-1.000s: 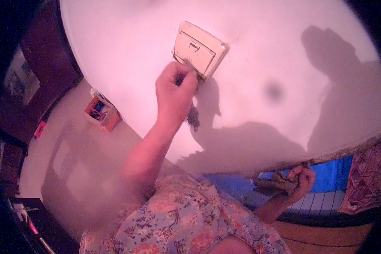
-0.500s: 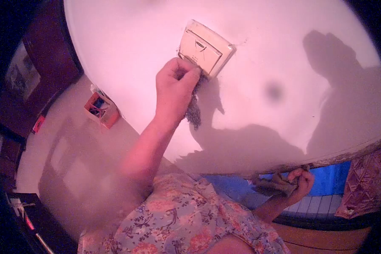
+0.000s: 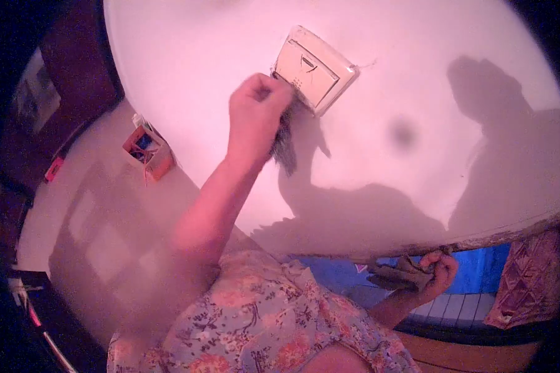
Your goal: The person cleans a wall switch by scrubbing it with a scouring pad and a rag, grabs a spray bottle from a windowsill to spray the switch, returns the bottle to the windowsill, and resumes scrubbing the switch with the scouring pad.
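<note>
A cream wall switch [image 3: 314, 71] with a wide rocker and dark grime along its edges is set in a pale wall. My left hand [image 3: 255, 115] is at its lower left corner, fingers pinched on a dark grey, frayed scouring pad [image 3: 284, 149] that hangs below the fingers. The pad's upper end is partly hidden by the hand and slightly blurred. Low at the right, below the wall's bottom edge, my right hand [image 3: 440, 273] is closed on a crumpled grey-brown cloth [image 3: 401, 273].
An open box [image 3: 149, 152] with small items stands on a surface at the left. A blue panel [image 3: 479, 270] and a patterned reddish cloth [image 3: 529, 280] are at the lower right. Shadows fall across the wall [image 3: 367, 155].
My left hand with the scouring pad has shifted a little to the left relative to the switch. The view has turned slightly. My right hand keeps its hold on the cloth.
</note>
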`<state>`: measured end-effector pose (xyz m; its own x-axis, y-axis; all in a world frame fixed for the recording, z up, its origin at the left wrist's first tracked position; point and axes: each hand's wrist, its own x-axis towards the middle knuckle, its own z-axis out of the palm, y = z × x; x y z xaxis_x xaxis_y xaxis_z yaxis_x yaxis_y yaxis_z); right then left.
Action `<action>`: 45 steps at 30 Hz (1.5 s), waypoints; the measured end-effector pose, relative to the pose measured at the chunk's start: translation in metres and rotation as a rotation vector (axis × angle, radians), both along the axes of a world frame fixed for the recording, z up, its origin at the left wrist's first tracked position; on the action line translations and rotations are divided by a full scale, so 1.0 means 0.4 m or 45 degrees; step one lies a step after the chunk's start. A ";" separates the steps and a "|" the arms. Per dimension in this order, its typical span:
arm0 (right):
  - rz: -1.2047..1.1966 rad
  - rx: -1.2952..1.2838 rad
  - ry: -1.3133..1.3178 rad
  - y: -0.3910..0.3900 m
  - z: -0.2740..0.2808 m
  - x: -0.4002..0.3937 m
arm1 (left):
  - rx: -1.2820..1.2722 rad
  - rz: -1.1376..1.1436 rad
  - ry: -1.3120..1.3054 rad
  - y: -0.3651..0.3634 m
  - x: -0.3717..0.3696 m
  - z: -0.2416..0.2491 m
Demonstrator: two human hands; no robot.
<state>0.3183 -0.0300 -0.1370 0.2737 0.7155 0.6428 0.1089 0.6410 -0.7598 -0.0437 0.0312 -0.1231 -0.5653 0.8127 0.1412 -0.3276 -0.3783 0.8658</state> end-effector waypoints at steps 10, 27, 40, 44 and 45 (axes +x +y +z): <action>-0.012 -0.009 -0.055 -0.041 0.025 -0.011 | -0.003 0.064 0.075 -0.048 0.014 0.014; -0.027 -0.048 -0.068 -0.042 -0.001 0.017 | 0.108 0.072 -0.049 -0.034 -0.001 0.009; -0.044 0.117 -0.108 -0.049 -0.029 0.017 | 0.064 0.162 -0.041 -0.049 0.004 -0.047; -0.025 0.102 -0.066 -0.068 -0.042 0.012 | 0.073 0.050 -0.256 -0.061 0.028 -0.081; -0.026 0.101 -0.072 -0.069 -0.046 0.019 | 0.097 0.045 -0.255 -0.063 0.032 -0.072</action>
